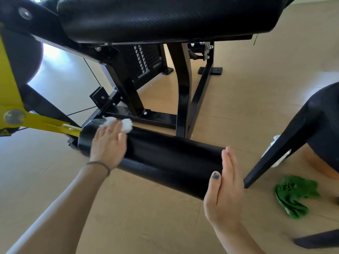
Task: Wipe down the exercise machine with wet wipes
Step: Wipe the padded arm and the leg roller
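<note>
Two hands worked at one black padded roller (165, 158) low on the exercise machine (165, 21). The left hand (108, 145) lay flat on the roller's far end, fingers straight, pressing one crumpled white wet wipe (126, 125) against the padding. The right hand (225, 184) was wide, its straight fingers set against the roller's near end. One green cloth (295, 197) lay on the floor (128, 217) beside one black chair leg (286, 149).
</note>
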{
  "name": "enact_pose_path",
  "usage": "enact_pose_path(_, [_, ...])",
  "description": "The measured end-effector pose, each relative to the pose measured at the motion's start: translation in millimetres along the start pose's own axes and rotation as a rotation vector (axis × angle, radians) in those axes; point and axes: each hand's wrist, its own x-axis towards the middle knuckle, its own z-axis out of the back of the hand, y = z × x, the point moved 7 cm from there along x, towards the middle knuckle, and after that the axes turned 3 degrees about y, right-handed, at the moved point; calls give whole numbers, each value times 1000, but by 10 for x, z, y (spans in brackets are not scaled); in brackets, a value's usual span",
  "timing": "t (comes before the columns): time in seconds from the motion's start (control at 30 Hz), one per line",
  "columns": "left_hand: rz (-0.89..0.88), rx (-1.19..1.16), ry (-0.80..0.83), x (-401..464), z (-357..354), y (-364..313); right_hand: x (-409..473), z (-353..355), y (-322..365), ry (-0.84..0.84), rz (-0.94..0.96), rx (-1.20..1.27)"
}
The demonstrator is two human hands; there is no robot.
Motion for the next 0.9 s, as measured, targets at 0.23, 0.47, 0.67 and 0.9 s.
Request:
enact_pose_path(0.23, [-659,-80,139,-972,-168,-1907,448,122,-18,85,-653,436])
enact_pose_path(0.47, [-430,52,127,-288,-168,-1116,295,-9,10,152,-417,70])
enact_pose_path(0.67, [-401,80,82,-387,-141,-1136,-20,-13,15,48,-61,14])
enact_pose_path(0.9, [-784,5,157,-951,-242,-2048,258,89,-101,-31,-480,374])
